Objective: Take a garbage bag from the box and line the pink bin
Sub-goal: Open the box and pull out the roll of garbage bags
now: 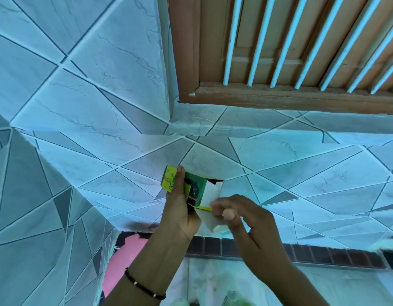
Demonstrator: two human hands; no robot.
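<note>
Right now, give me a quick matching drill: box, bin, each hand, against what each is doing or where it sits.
Things:
1. box
2. bin
3. left hand
4. right hand

States:
A. pinching the opened end flap
B. pink, low down, partly hidden by the forearm
C. gripping the box around its middle
D. held up in front of the tiled wall, one end open

Pairs: 1-D, 2-B, 3-C, 4-A

Tiled walls [85, 89] close behind and left, pink bin [122, 259] below left forearm, open air right of hands
</note>
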